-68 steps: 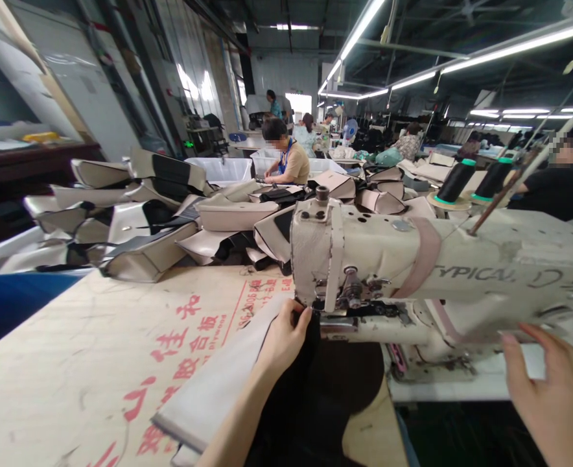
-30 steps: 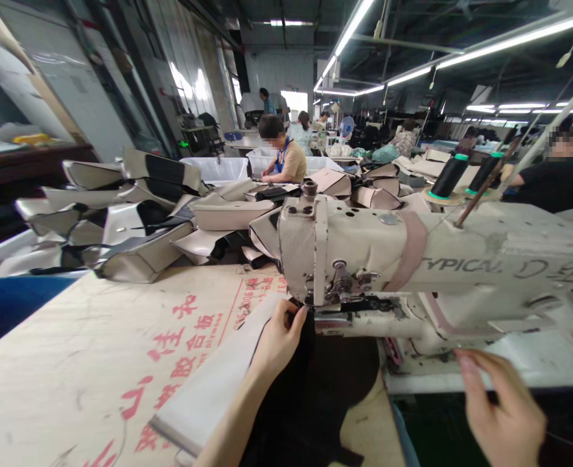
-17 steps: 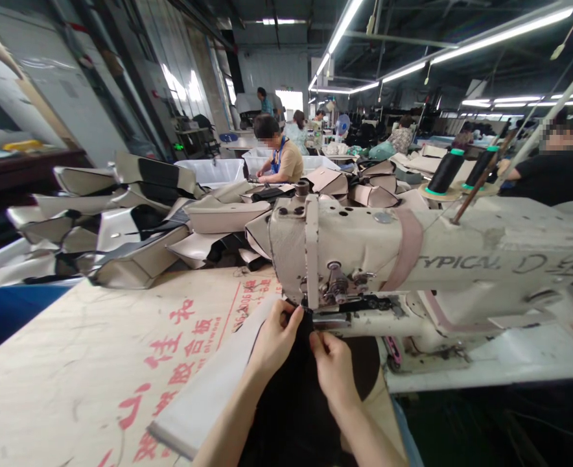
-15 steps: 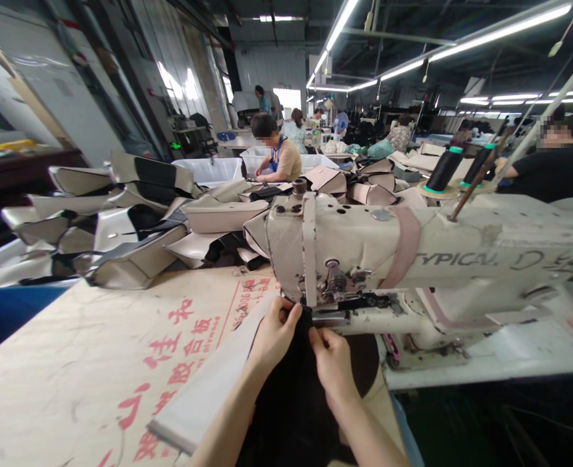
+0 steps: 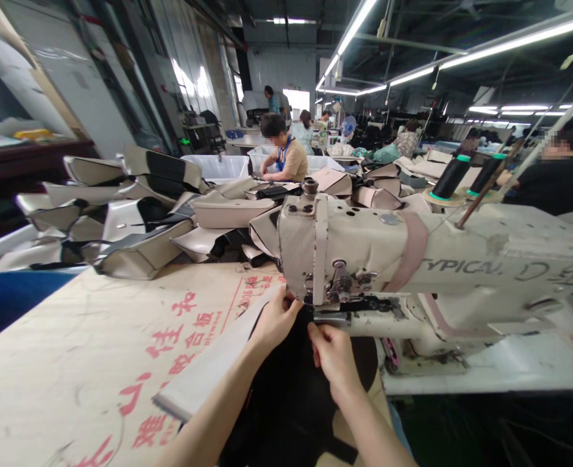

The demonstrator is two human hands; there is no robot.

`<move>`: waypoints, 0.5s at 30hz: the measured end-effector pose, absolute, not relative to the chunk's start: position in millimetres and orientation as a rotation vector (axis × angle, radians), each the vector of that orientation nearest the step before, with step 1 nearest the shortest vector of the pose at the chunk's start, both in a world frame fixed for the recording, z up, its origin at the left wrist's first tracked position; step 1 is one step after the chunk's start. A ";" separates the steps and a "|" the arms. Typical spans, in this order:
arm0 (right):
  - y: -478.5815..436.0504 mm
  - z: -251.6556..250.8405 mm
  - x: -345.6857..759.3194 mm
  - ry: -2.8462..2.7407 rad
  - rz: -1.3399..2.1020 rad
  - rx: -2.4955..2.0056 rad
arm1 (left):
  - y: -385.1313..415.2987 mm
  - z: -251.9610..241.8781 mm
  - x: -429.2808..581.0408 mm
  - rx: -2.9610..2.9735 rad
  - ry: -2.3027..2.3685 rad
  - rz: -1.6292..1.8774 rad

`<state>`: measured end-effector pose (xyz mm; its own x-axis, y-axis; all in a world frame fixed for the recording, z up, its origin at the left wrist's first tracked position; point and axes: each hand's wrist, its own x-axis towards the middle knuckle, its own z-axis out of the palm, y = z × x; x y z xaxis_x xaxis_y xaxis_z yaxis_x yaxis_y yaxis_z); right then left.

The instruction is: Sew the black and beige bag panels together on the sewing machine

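Note:
A cream sewing machine (image 5: 354, 240) with "TYPICAL" on its arm stands in front of me. Black fabric (image 5: 281, 383), joined to a light grey-white panel (image 5: 218, 350), runs from beneath the machine's head down towards me. My left hand (image 5: 277, 319) pinches the fabric's edge just left of the needle area, fingertips close under the head. A little lower and to the right, my right hand (image 5: 332, 353) grips the same black fabric between thumb and fingers, near the machine's cylinder arm (image 5: 378, 322). The needle itself is hidden from view.
A plywood board (image 5: 96, 344) with red lettering covers the left side. Behind it lies a heap of beige and black sewn pieces (image 5: 145, 240). Black thread cones (image 5: 444, 178) stand on the machine's far side. Co-workers sit beyond, one in a tan shirt (image 5: 293, 161).
The whole view has shifted slightly, so the machine sits a little further right. Both hands keep their hold near the machine head, and the black fabric below has changed its folds.

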<state>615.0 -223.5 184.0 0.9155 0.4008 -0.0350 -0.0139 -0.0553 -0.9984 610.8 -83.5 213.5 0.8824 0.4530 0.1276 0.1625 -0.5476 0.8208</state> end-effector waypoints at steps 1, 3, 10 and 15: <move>-225.9 186.8 615.5 -0.338 0.366 -1.600 | -83.2 212.6 610.8 2.150 0.450 0.410; -230.1 191.4 616.6 -0.391 0.393 -1.613 | -82.9 212.5 611.1 2.159 0.460 0.409; -277.4 196.7 614.5 -0.460 0.280 -1.767 | -84.6 222.8 609.5 2.193 0.440 0.384; -381.1 207.3 633.6 -0.314 -0.354 -1.992 | -84.6 223.2 606.9 2.203 0.446 0.381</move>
